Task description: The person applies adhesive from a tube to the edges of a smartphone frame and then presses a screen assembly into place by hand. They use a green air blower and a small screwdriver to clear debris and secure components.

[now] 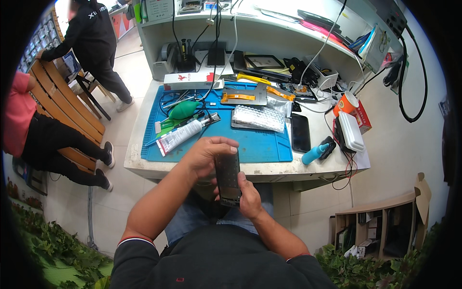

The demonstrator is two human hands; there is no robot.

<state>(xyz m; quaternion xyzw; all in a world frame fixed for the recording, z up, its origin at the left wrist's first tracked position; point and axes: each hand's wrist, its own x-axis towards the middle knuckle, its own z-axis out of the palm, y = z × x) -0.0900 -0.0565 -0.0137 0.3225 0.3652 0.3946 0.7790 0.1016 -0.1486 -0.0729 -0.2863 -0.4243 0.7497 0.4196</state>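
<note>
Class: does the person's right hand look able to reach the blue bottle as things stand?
Probably yes: no object shows between the right hand and the blue bottle near the front of the desk. It holds a dark phone-shaped panel, but the left hand grips that too.

White desk under a blue mat

The mat spreads over the front and middle of the desk. Right of it are a dark phone, a blue bottle, an orange cup and a red box.
</note>
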